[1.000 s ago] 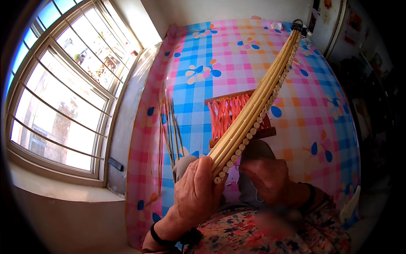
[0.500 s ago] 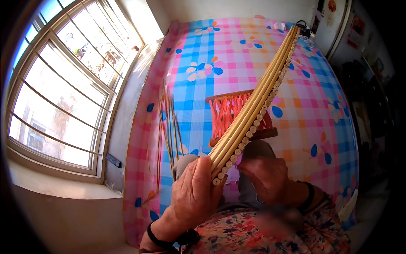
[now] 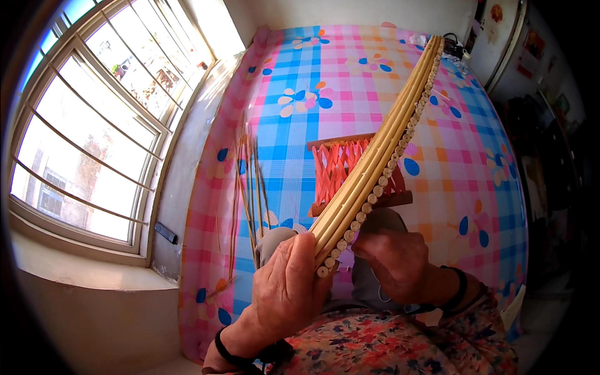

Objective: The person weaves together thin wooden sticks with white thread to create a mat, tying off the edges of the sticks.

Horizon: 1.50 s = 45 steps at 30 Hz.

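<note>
1. Left grip was closed around the near end of a long bundle of pale sticks, with the thumb on top.
2. Right grip was curled up just beside that end; I cannot tell if it pinched anything.
3. From the left hand, the bundle slanted up and away to the far right, with a row of little round cut ends along its right side.
4. Under the bundle's middle showed a small brown wooden frame with criss-cross red bands.
5. Two grey knees poked out near the hands, and a flowery top was below them.
6. Left of the frame, some thin dry stalks lay on a big checked cloth with flowers, pink and blue.
7. Farther left, a small black thing lay by a bright window with bars.
</note>
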Motion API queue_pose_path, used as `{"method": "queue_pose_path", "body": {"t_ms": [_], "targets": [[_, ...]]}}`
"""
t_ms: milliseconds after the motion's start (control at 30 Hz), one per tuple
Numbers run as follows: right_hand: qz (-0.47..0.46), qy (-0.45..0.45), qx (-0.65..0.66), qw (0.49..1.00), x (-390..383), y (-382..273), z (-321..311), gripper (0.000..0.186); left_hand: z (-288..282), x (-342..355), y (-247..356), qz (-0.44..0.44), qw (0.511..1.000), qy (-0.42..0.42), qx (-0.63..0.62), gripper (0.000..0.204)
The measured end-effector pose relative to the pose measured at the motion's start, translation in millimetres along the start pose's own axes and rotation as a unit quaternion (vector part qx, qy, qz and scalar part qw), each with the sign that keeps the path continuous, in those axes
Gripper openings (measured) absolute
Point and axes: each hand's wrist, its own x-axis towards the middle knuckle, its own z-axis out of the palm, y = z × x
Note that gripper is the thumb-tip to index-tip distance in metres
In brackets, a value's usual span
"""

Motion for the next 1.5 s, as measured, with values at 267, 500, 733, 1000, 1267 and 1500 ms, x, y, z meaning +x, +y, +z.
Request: {"method": "queue_pose_path", "body": {"t_ms": [267, 500, 733, 1000, 1267, 1500], "targets": [[0.039, -0.087, 0.016, 0.995, 6.4, -6.5, -10.3, 0.028, 3.3, -2.7, -0.3, 0.022, 1.0, 0.018, 0.013, 0.054], [0.103, -0.1, 0.074, 0.987, 13.6, -11.9, -9.2, 0.021, 3.9, -6.9, -0.6, 0.016, 0.999, 0.042, 0.018, 0.053], [0.137, -0.098, 0.009, 0.986, -3.6, -21.7, -28.2, 0.016, 24.5, -6.5, 0.6, 0.06, 0.994, 0.062, -0.07, 0.05], [0.284, -0.039, 0.097, 0.953, -56.9, -31.5, -39.9, 0.01, 42.0, -6.2, 11.2, 0.117, 0.986, 0.03, -0.119, 0.039], [0.298, -0.017, 0.081, 0.951, -74.1, -40.1, -37.8, 0.004, 47.9, -13.3, 14.9, 0.145, 0.981, 0.048, -0.116, 0.032], [0.212, -0.015, -0.002, 0.977, -74.6, -32.2, -37.2, 0.009, 46.8, -13.7, 15.5, 0.157, 0.982, 0.035, -0.102, 0.032]]}}
